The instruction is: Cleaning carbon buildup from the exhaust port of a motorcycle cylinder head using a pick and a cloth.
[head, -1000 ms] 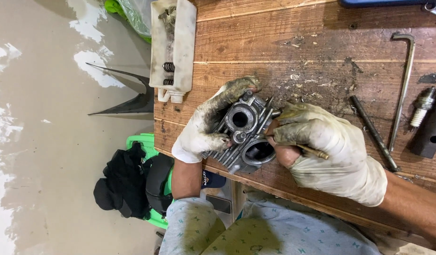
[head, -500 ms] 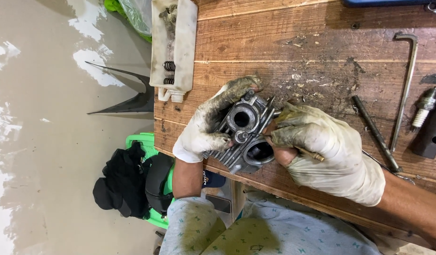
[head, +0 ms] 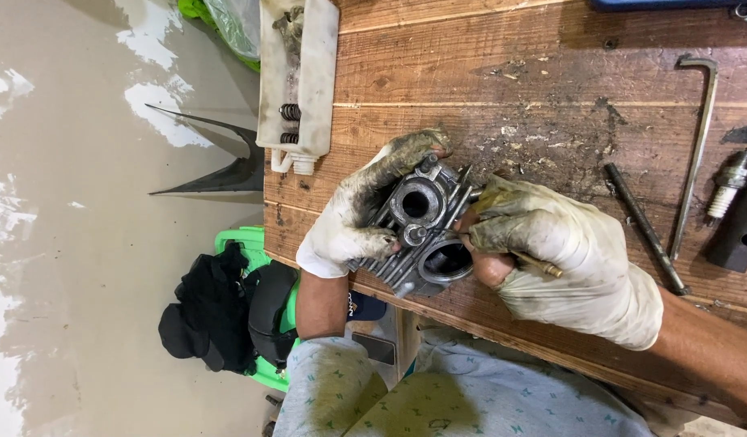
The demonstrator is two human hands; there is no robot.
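A grey metal engine cylinder head (head: 422, 231) with cooling fins and two round ports rests on the wooden workbench (head: 535, 73). My left hand (head: 353, 214), in a dirty white glove, wraps around its left side with thumb and fingers on the casting. My right hand (head: 568, 263), also gloved and grimy, pinches a thin brass-coloured tool (head: 539, 265) whose tip touches the head near the lower port.
A white plastic tray (head: 299, 77) holding springs sits at the bench's left edge. A bent metal rod (head: 697, 154), a straight rod (head: 645, 228), a spark plug (head: 730, 188) and a dark socket (head: 742, 235) lie to the right. Debris is scattered on the wood. A green stool (head: 256, 243) stands below.
My right hand has shifted slightly on the tool against the cylinder head. My left hand keeps the same grip.
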